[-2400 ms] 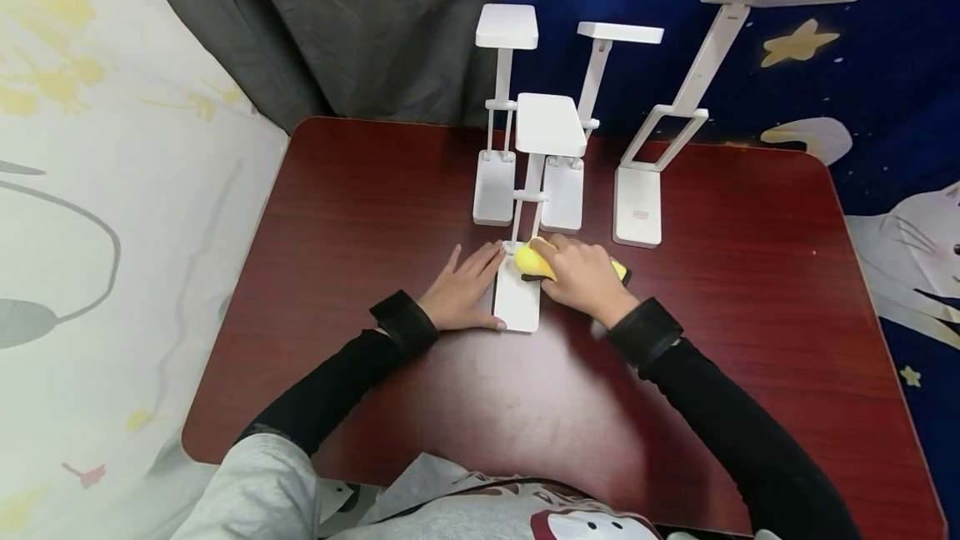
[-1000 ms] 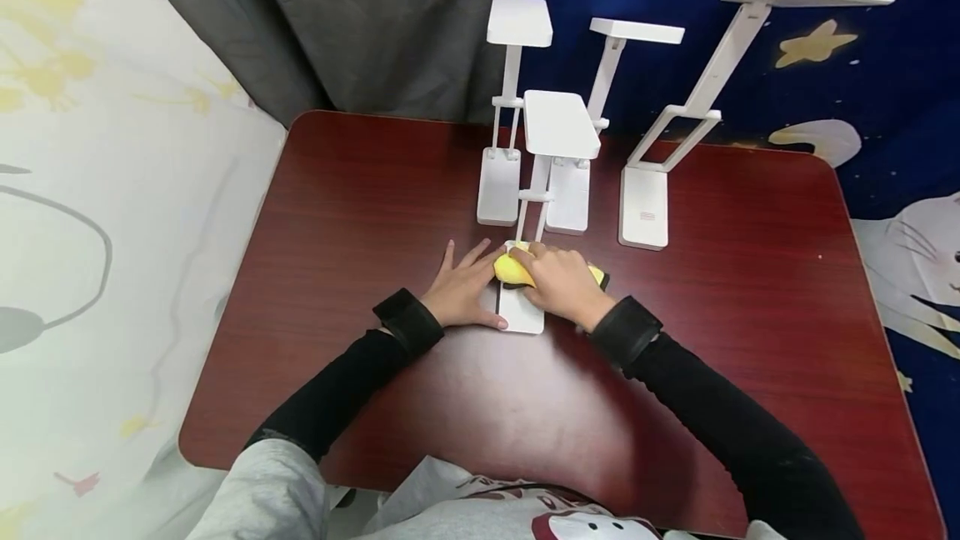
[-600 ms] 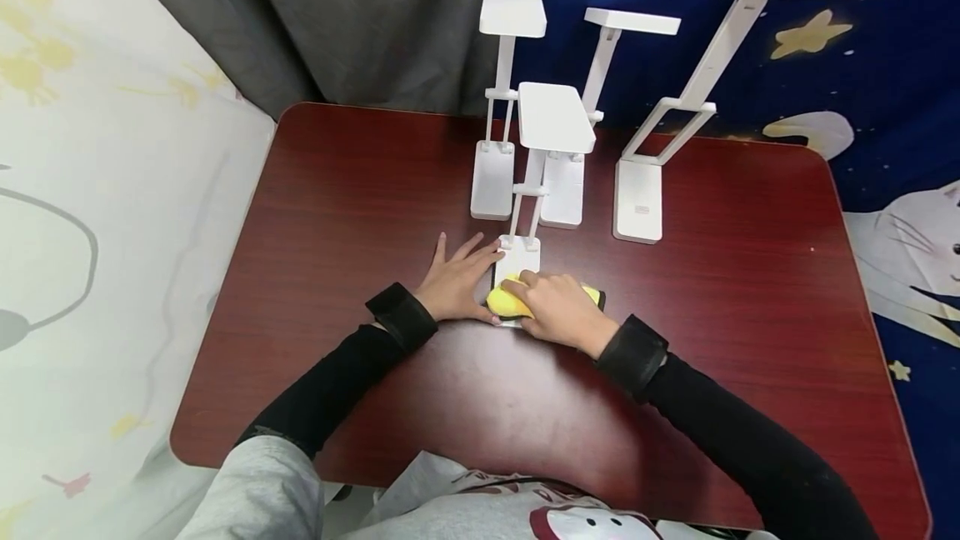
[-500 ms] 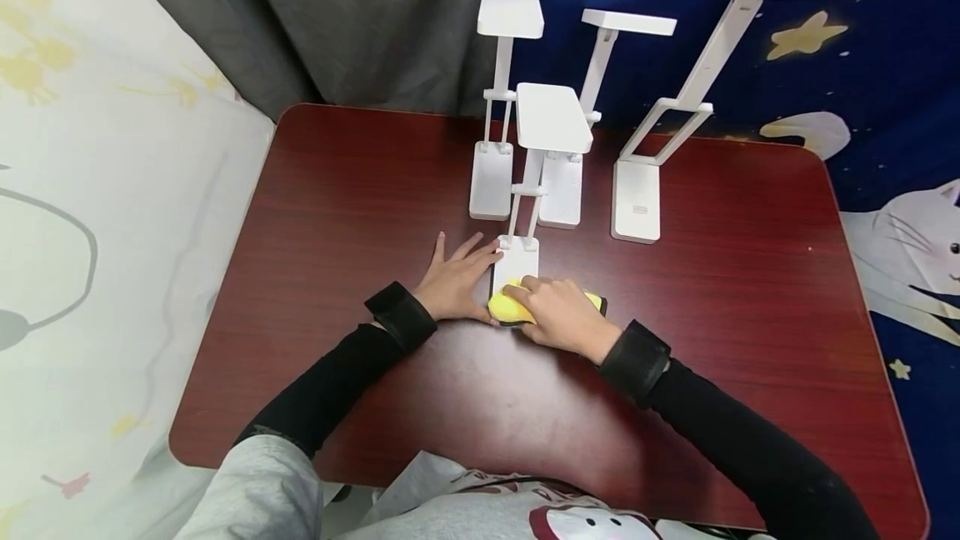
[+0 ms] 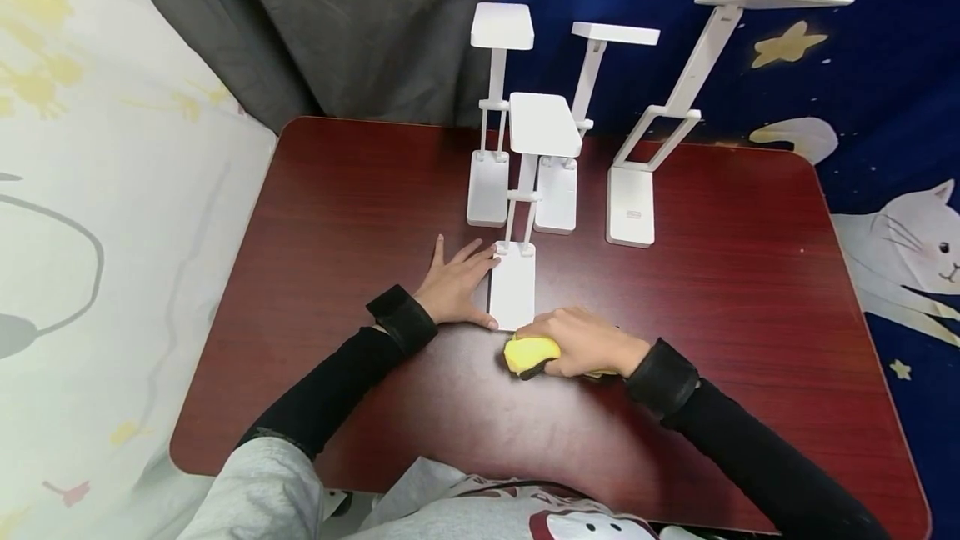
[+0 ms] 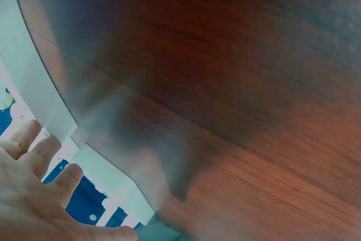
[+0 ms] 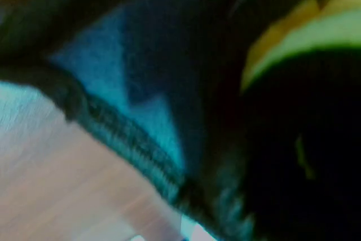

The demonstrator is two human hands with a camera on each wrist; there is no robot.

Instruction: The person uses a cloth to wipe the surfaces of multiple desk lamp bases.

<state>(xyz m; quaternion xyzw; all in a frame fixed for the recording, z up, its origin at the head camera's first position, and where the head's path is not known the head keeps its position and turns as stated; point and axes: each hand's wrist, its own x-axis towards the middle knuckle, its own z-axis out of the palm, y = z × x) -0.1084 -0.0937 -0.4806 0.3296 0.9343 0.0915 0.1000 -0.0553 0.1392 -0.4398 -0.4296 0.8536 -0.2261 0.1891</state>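
Nearest the person stands a white desk lamp with its flat base (image 5: 513,286) on the table. My left hand (image 5: 453,286) lies along the base's left side, fingers spread and straight, fingertips at its upper left edge and thumb near its front corner. In the left wrist view, my left hand (image 6: 31,187) shows with the white base beside the fingers. Just in front of the base, my right hand (image 5: 588,342) grips a bunched yellow cloth (image 5: 528,352) with a dark hem. Close up in the right wrist view, the cloth's hem (image 7: 135,148) is blurred and dark.
Behind stand three more white desk lamps: left (image 5: 487,188), middle (image 5: 557,194) and right (image 5: 631,207). The front lamp's head (image 5: 544,125) overlaps the middle one in the head view. A reddish-brown table (image 5: 360,190) with rounded corners carries them all; curtains hang behind.
My right hand wiped the cloth left across the lamp base, then toward the person, and now has it off the base's front end. The left hand stays at the base's side.
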